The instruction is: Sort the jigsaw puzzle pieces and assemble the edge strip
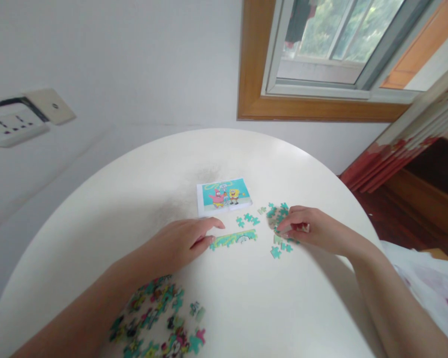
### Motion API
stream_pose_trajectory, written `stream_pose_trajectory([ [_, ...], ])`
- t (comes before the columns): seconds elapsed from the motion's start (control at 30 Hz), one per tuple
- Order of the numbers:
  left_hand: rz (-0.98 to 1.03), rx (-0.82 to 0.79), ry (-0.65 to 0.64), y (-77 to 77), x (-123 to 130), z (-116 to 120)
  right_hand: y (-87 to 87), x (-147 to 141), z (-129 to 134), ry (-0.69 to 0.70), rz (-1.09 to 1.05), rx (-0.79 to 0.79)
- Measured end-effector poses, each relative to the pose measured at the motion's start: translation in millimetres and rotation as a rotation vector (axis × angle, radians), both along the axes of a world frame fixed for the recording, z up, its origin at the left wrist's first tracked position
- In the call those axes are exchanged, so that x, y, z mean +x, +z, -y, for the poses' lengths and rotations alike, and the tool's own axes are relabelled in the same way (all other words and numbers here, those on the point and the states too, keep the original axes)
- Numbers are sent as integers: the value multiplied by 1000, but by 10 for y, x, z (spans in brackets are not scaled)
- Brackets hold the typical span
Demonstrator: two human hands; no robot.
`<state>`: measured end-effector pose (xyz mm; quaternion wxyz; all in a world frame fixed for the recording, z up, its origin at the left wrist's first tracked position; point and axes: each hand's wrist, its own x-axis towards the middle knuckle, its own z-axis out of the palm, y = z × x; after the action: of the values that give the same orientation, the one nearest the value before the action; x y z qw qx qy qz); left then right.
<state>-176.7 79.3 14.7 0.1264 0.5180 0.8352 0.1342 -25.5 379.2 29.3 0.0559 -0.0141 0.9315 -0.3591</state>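
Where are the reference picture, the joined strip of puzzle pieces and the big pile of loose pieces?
reference picture (224,195): head view, middle of the printed card.
joined strip (234,239): head view, middle of the strip.
big pile (157,318): head view, centre of the heap.

No readable text, labels or numbers anywhere, not even on the puzzle picture card (224,195)

The right hand (309,229) lies over the teal loose pieces (280,219) at three o'clock, hiding those beneath its fingers; whether it pinches one cannot be told. The left hand (184,242) covers the near end of the assembled strip (234,239). The piece pile (160,318) at seven o'clock is blurred, partly behind the forearm and cut by the bottom edge. The reference picture (224,195) shows cartoon figures too small to make out.
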Motion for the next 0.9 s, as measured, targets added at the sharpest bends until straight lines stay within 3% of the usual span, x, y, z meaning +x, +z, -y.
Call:
stream_pose_trajectory([
  [0.37,0,12,2,-26,-16,7,6,3,8,16,-18,4],
  [0.53,0,4,2,-17,-12,7,82,8,94,96,-9,-5],
  [0.7,-11,13,4,-28,-8,11,66,-20,238,256,-152,62],
  [0.9,-22,3,11,-24,2,-6,23,-39,290,267,-194,141],
])
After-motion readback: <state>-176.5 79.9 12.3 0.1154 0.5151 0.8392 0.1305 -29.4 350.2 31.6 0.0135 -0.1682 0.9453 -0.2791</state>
